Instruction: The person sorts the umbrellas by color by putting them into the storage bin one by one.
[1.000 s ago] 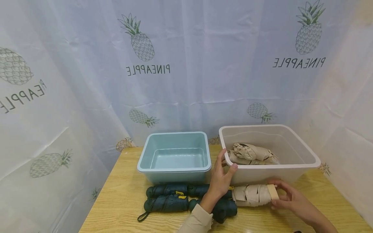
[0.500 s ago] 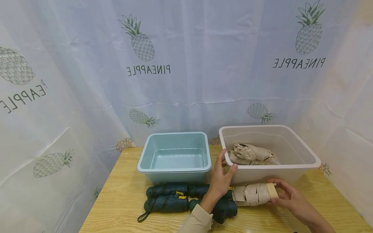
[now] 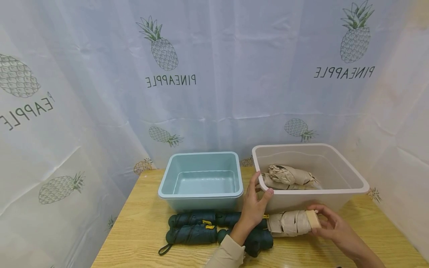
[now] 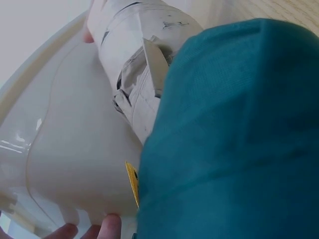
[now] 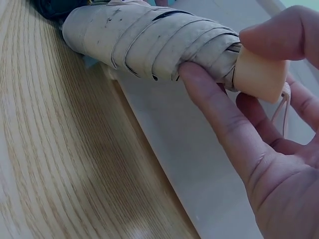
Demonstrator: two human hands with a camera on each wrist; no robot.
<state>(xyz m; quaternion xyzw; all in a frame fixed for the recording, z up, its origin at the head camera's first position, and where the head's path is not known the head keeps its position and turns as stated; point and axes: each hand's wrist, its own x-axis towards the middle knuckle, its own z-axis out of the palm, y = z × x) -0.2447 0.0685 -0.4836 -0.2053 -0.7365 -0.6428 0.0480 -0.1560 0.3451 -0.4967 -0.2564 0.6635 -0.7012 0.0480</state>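
Observation:
My right hand (image 3: 335, 232) grips the pale, squared handle (image 5: 261, 74) of a folded beige umbrella (image 3: 289, 223). In the right wrist view the thumb and fingers are around that handle, and one finger lies along the wrapped fabric. The umbrella lies crosswise before the off-white bin (image 3: 315, 191), handle end to the right. With thumb and fingers, my left hand (image 3: 254, 206) holds the bin's front left corner. Other beige umbrellas (image 3: 291, 175) lie inside the bin. A dark green umbrella (image 4: 229, 134) fills much of the left wrist view, under my left forearm.
Several folded dark green umbrellas (image 3: 192, 234) with yellow tags lie in two rows on the wooden table (image 3: 130, 230). Behind them stands a light blue bin (image 3: 201, 195). Curtains (image 3: 228, 93) printed with pineapples close off the back and sides.
The handle end of the beige umbrella has risen very slightly, and my right hand has shifted a little left and up with it. My left hand stays on the bin corner.

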